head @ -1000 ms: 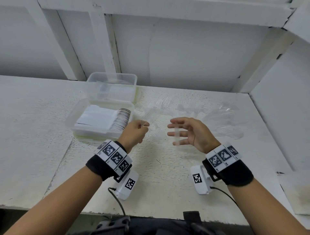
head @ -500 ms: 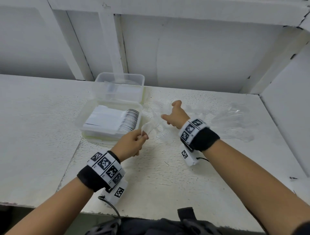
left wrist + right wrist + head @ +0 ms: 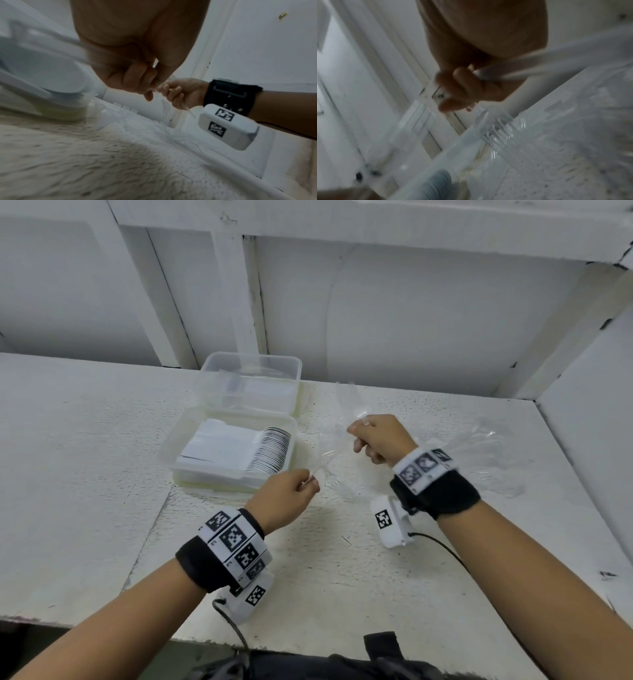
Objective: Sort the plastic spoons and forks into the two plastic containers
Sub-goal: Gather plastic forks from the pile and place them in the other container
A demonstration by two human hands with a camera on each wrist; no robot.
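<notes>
Your right hand (image 3: 382, 440) has its fingers curled round a clear plastic fork (image 3: 346, 402), whose tined end rises toward 11 o'clock above the knuckles; in the right wrist view the handle (image 3: 513, 70) runs out of the fist, blurred. Your left hand (image 3: 284, 499) pinches the stems of a few clear utensils (image 3: 320, 465) between thumb and curled fingers (image 3: 137, 79); whether they are forks or spoons you cannot tell. The two hands are near each other, apart, over the table (image 3: 85, 474).

On the table between and beyond your hands lies a loose heap of clear forks (image 3: 126, 108), tines showing in the left wrist view. At 3 o'clock of the heap lies crumpled clear plastic wrap (image 3: 489, 453).

At 10 o'clock from your left hand sits the near plastic container (image 3: 171, 446), holding a tight row of white spoons (image 3: 239, 446) stacked on edge. Touching its far side is the second plastic container (image 3: 294, 371), with clear pieces inside that are too faint to name.

Both wrists wear black bands with black-and-white square markers; no readable writing shows.
</notes>
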